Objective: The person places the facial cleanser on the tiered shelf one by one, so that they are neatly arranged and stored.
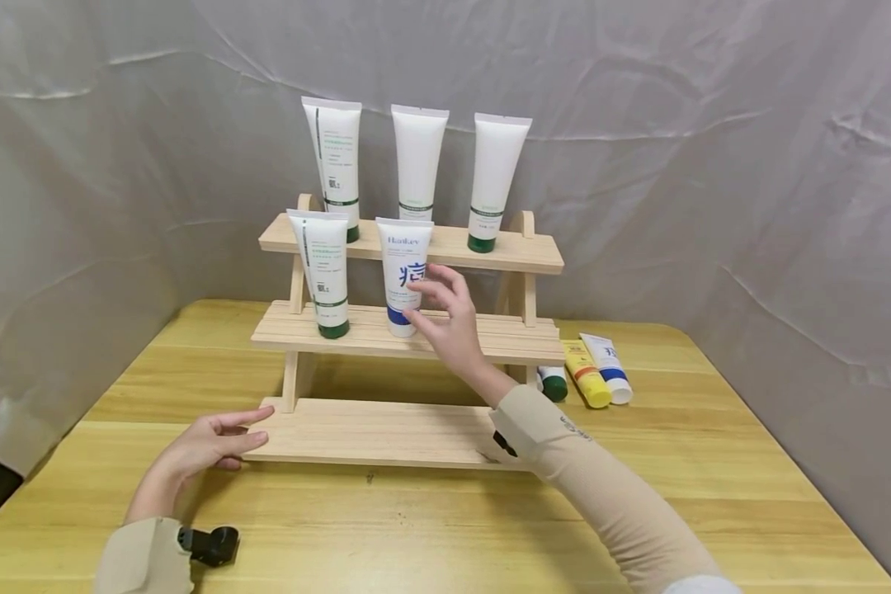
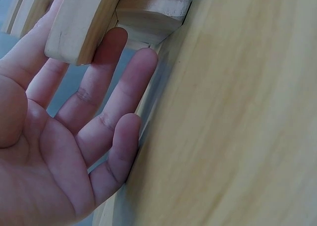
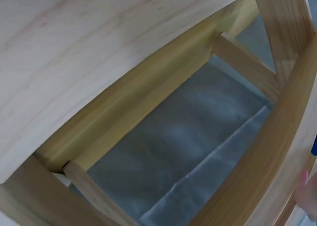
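A white tube with blue lettering and a blue band (image 1: 404, 247) stands cap down on the middle shelf of a wooden three-step rack (image 1: 386, 445). My right hand (image 1: 453, 326) is at its right side, thumb and fingertips overlapping its front, with no finger seen wrapping round it. To its left stands a white tube with a green cap (image 1: 327, 264). My left hand (image 1: 208, 441) touches the left end of the bottom shelf, its fingers mostly straight around the board's end (image 2: 79, 30). In the right wrist view, only a bit of the right hand (image 3: 306, 196) shows at the edge.
Three white green-capped tubes stand on the top shelf (image 1: 520, 250). Right of the rack, a yellow tube (image 1: 586, 375), a blue-banded white tube (image 1: 607, 367) and a partly hidden green-capped tube (image 1: 553, 384) lie on the wooden table (image 1: 713, 462). Grey cloth (image 1: 676, 165) hangs behind.
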Action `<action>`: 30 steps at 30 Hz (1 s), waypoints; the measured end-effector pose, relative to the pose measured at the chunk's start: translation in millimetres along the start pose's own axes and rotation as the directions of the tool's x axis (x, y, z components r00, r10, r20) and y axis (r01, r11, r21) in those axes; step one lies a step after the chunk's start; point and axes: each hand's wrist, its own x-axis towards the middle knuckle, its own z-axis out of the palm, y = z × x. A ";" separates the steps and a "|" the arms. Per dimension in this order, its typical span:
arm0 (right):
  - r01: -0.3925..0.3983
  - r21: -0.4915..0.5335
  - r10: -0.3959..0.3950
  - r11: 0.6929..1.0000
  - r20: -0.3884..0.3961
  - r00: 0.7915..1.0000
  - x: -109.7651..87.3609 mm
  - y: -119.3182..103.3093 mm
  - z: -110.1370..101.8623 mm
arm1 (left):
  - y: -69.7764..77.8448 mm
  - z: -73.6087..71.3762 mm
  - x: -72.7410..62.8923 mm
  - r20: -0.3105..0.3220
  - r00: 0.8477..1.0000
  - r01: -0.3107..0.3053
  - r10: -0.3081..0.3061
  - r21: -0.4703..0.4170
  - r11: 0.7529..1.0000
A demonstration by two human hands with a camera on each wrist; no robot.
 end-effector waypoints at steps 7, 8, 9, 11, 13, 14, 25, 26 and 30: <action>0.058 -0.028 -0.060 0.998 -0.074 0.995 -4.8 17.8 -15.4 | -1.7 -1.0 0.8 0.005 1.000 -0.005 0.005 -0.006 1.000; 0.061 -0.035 -0.063 0.998 -0.081 0.995 -5.9 23.6 -18.4 | -1.7 -1.1 0.9 0.005 1.000 -0.006 0.006 -0.006 1.000; 0.056 -0.040 -0.059 0.998 -0.083 0.995 -6.7 28.6 -21.8 | -1.8 -1.1 1.0 0.005 1.000 -0.006 0.006 -0.006 1.000; 0.040 -0.045 -0.044 0.998 -0.084 0.995 -8.1 33.6 -28.8 | -1.9 -1.2 1.1 0.006 1.000 -0.010 0.010 -0.005 1.000; 0.031 -0.054 -0.036 0.998 -0.084 0.996 -9.4 27.1 -35.1 | -1.8 -1.1 1.0 0.005 1.000 -0.010 0.010 -0.002 1.000; 0.028 -0.056 -0.033 0.998 -0.082 0.996 -10.0 23.1 -38.1 | -1.7 -1.0 0.8 0.003 1.000 -0.009 0.009 -0.001 1.000; -0.047 -0.039 0.044 0.998 -0.076 0.996 -16.7 10.8 -68.5 | -1.3 -1.2 -0.1 -0.001 1.000 0.008 -0.008 0.002 1.000; -0.057 -0.030 0.054 0.998 -0.087 0.995 -17.6 11.3 -72.2 | -1.1 -1.2 0.0 -0.002 1.000 0.007 -0.007 0.001 1.000; -0.086 -0.012 0.084 0.996 -0.123 0.989 -21.9 13.8 -86.9 | -1.0 -1.7 0.1 -0.002 1.000 0.001 -0.001 0.007 1.000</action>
